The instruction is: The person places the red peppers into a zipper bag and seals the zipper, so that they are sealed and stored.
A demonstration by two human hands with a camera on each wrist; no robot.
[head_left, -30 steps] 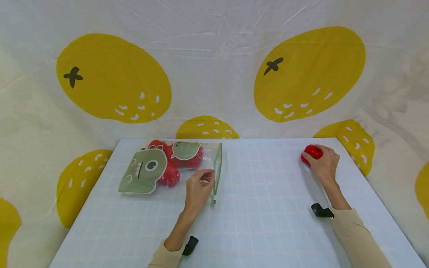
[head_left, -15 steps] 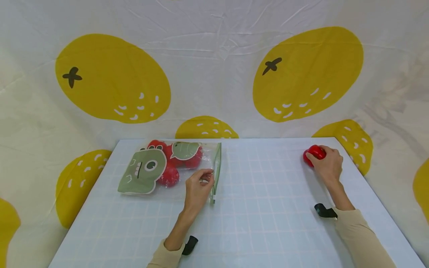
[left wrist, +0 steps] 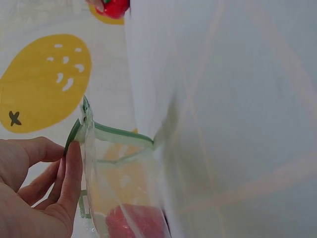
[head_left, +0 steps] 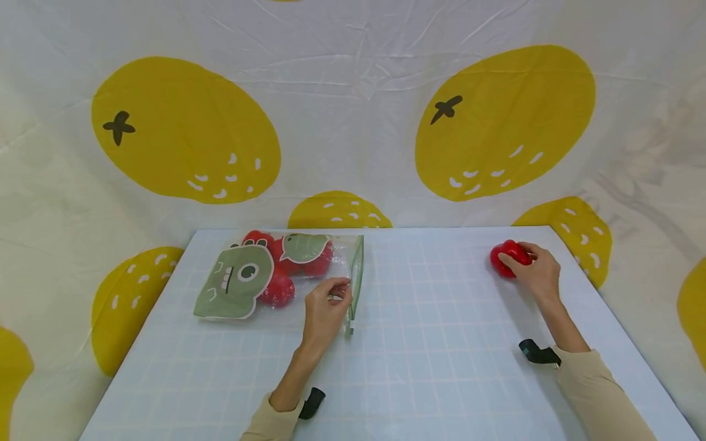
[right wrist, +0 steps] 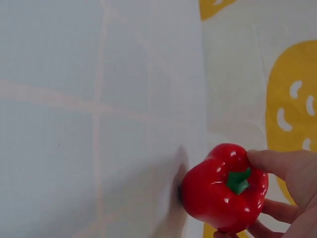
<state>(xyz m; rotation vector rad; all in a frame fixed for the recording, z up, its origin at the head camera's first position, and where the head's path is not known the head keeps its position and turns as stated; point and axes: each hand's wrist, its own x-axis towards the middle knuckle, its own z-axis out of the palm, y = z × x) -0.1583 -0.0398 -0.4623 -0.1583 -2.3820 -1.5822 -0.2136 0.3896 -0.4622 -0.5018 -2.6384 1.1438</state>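
A clear zip bag [head_left: 234,285] printed with green cartoon animals lies on the left of the table, with several red objects [head_left: 277,290] inside, partly hidden by the print. My left hand [head_left: 326,309] pinches the green-trimmed edge of its mouth between thumb and finger. In the left wrist view the green-edged opening [left wrist: 124,134] gapes, and one red piece [left wrist: 133,221] shows through the plastic. At the table's far right, my right hand [head_left: 540,275] grips a glossy red bell pepper [head_left: 501,260] from its right side. Its green stem [right wrist: 238,181] shows in the right wrist view.
The table [head_left: 430,343] has a pale cover with a faint grid. Behind it hangs a white cloth [head_left: 353,122] with large yellow fruit prints. Black wrist devices [head_left: 312,403] sit at both cuffs.
The right hand and the bell pepper shift slightly right; then the pepper swings a little left, turning in the grip. The left hand and the bag stay in place.
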